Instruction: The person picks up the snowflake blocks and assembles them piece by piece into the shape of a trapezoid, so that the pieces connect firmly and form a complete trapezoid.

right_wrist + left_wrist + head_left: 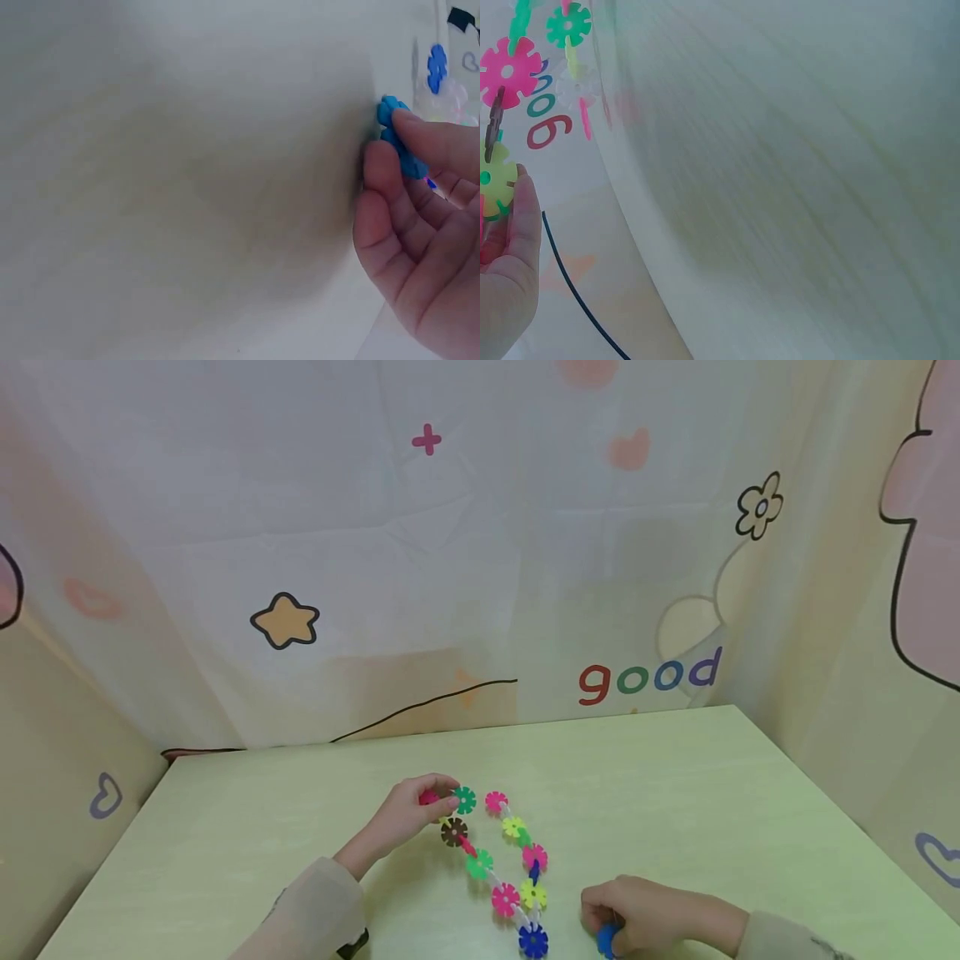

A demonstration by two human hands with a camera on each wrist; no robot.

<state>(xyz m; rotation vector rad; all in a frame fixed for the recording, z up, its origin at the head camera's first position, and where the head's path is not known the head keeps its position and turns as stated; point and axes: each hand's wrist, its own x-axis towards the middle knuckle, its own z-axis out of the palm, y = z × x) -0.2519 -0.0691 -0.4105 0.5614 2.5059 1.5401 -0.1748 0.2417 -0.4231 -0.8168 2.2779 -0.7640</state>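
Note:
A chain of notched plastic snowflake discs in several colours lies on the table in a narrow loop. My left hand grips its upper left end, by a pink disc and a teal-green disc. In the left wrist view the fingers are at a yellow disc, partly hidden by the frame edge. Lower right, my right hand pinches a loose blue snowflake disc between thumb and fingers, apart from the chain. The right wrist view shows this blue disc edge-on.
The pale green table is backed by a printed cloth with a star, a flower and the word "good". A dark blue disc forms the chain's near bend. The chain's other end, a pink disc, lies right of the left hand.

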